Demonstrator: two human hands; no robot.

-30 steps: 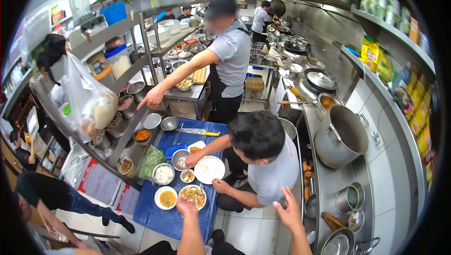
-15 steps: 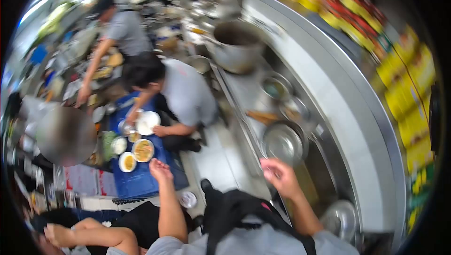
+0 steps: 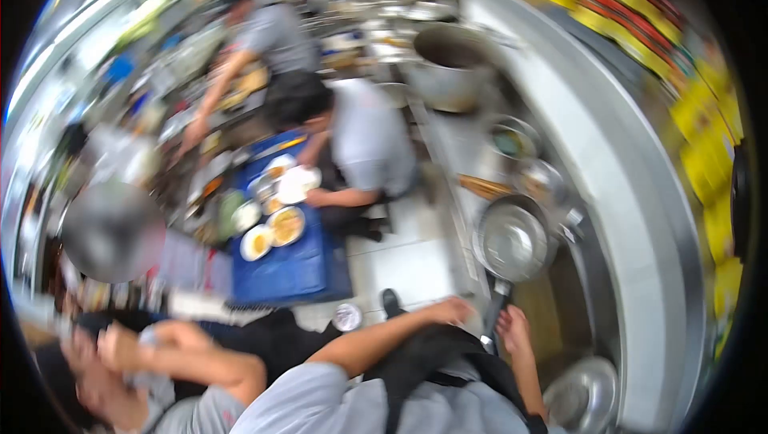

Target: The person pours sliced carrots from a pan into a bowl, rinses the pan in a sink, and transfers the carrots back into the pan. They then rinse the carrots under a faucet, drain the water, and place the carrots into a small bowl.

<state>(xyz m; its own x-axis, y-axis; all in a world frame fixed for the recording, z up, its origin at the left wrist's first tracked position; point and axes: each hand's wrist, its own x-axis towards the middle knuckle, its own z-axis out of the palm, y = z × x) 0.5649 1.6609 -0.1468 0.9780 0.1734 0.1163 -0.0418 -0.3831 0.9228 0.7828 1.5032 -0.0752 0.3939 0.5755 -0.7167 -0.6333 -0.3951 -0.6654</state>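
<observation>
A metal pan (image 3: 512, 236) with a dark handle (image 3: 494, 314) rests on the steel counter at my right, its handle turned toward me. My right hand (image 3: 514, 328) is right beside the handle, fingers loosely bent and apart, not wrapped round it. Reaching across my dark apron, my left hand (image 3: 450, 312) is just left of the handle, blurred, with its fingers stretched out and nothing visible in them. Behind the pan stand a small metal bowl (image 3: 512, 138) and another shallow metal dish (image 3: 542, 180), with a wooden-looking utensil (image 3: 484, 186) lying beside them.
A large pot (image 3: 450, 70) stands farther along the counter; a metal bowl (image 3: 582, 398) lies near my right elbow. One person (image 3: 372, 138) crouches by a blue table (image 3: 280, 274) with several dishes. Another person (image 3: 276, 38) works behind; a third (image 3: 192, 362) is close at my left.
My left hand has swung right across my body from near the blue table. My right hand has come down beside the pan's handle. The view has turned left.
</observation>
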